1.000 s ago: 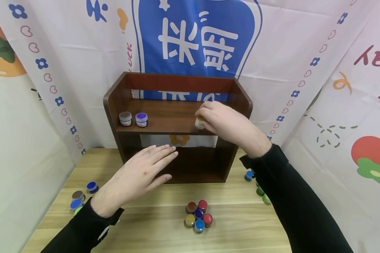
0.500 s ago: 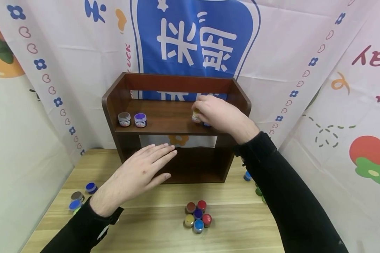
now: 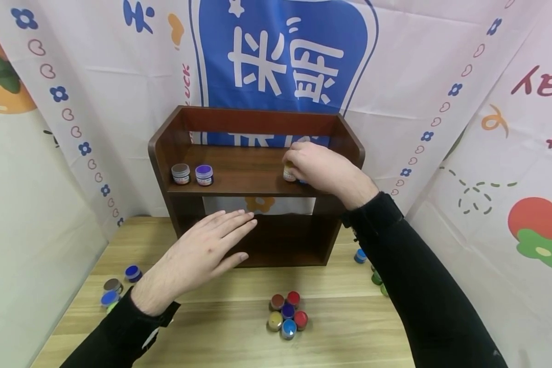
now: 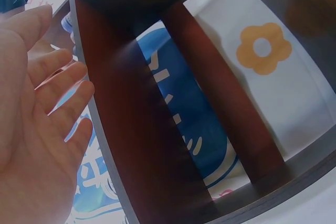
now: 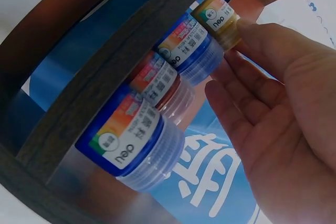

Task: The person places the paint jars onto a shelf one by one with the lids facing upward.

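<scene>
My right hand (image 3: pixel 324 171) pinches a yellow paint jar (image 5: pixel 218 20) by its lid between thumb and fingers, at the right part of the upper shelf. In the right wrist view, a blue paint jar (image 5: pixel 191 48) stands right beside it, followed by a red-brown jar (image 5: pixel 161 85) and another blue jar (image 5: pixel 128 135). From the head, the hand mostly hides these. My left hand (image 3: pixel 200 258) hovers before the lower compartment of the brown wooden shelf (image 3: pixel 230 188), fingers extended and nothing held; its palm (image 4: pixel 37 145) shows in the left wrist view.
A grey-lidded jar (image 3: pixel 181 174) and a purple-lidded jar (image 3: pixel 204 175) stand at the upper shelf's left. Several jars cluster on the table front, including a red one (image 3: pixel 300 320). More lie left, near a blue jar (image 3: pixel 133 273), and right, near another (image 3: pixel 360 256).
My right hand has shifted the yellow jar slightly left and up, then a little back right and down, beside the blue jar. My left hand stays nearly still.
</scene>
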Tool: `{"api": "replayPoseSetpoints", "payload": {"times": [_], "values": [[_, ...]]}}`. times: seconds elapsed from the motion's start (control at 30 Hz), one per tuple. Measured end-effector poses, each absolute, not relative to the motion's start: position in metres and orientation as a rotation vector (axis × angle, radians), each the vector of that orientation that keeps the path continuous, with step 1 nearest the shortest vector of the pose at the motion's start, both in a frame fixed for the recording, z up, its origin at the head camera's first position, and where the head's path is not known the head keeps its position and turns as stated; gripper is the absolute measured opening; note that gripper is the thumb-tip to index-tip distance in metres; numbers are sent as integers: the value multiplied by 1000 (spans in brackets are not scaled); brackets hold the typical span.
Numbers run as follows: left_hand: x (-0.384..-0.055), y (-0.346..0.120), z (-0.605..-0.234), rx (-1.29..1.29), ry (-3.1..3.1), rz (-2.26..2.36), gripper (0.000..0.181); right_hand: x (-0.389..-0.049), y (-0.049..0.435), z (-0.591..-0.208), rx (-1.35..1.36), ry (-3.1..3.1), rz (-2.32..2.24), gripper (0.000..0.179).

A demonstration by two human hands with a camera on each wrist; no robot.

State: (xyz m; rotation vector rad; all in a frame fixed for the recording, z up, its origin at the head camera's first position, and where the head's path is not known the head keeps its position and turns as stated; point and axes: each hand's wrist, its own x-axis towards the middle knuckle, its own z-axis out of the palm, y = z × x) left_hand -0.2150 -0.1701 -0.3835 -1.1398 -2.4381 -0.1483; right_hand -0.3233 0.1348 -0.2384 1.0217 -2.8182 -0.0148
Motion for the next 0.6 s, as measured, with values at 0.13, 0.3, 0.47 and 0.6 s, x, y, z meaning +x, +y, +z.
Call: {"api": "replayPoseSetpoints", "payload": {"times": [0.13, 0.3, 0.47, 0.6], "values": [[-214, -170, -384, -1137, -2441, -145, 74, -323, 138, -241, 1034, -2820, -10, 30], [-214, -170, -384, -1138, -2447, -144, 74, -322, 139, -242, 1039, -2810, 8, 31], [-214, -171, -385, -1129, -2460, -145, 74, -317, 141, -245, 1020, -2797, 47, 36], [-214, -173, -387, -1111, -2484, -150, 74, -307, 145, -249, 1045, -2740, 98, 39]]}}
